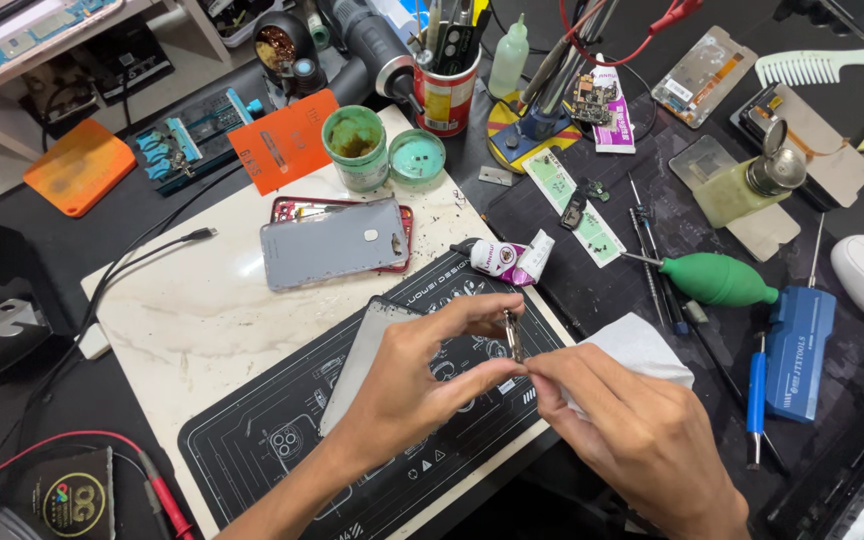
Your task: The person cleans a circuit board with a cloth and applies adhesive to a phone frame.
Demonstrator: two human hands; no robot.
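Both hands meet low in the view, over a black work mat with white line drawings point(282, 440). The left hand point(422, 385) pinches a small thin metal part point(512, 335) between thumb and forefinger, holding it upright just above the mat. The right hand point(632, 430) closes its fingertips at the lower end of this part and also keeps a crumpled white tissue point(642, 350) under the palm.

I judge the part to be light, stiff and easy to bend or drop; the safest hold is on its edges, as the fingers do now. Its exact shape is hard to make out, because it is tiny and the fingers cover the lower end.

Behind the hands lies a grey phone back cover point(332, 242) on a red frame.
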